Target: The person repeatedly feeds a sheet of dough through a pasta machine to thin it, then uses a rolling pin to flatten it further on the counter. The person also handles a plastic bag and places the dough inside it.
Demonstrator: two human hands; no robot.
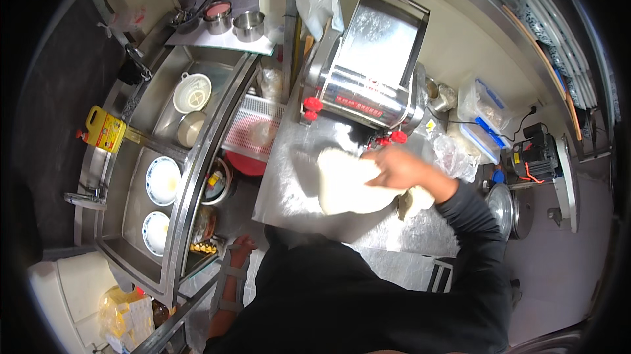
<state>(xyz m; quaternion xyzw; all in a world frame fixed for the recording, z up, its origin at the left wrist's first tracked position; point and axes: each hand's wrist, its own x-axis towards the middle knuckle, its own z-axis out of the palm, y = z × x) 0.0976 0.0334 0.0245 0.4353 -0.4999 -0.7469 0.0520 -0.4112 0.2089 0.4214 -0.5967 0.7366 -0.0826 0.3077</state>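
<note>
My right hand (394,167), blurred by motion, grips the upper right part of a large pale piece of dough (347,189) on the steel worktop (291,206). A smaller pale lump (418,201) lies below my right wrist, partly hidden. Just beyond the dough stands a steel dough sheeter (369,83) with red knobs. My left hand (242,245) is low beside my body, left of the worktop, away from the dough. Grey straps cross its forearm. Its fingers look bent, but their grip is unclear.
A two-basin steel sink (175,235) at left holds bowls and a white colander (192,92). Plastic baskets (254,120) sit beside the worktop. Clear plastic bags (451,154), lidded containers (483,107) and a black motor (535,157) are at right. Stacked plates (557,33) fill the upper right.
</note>
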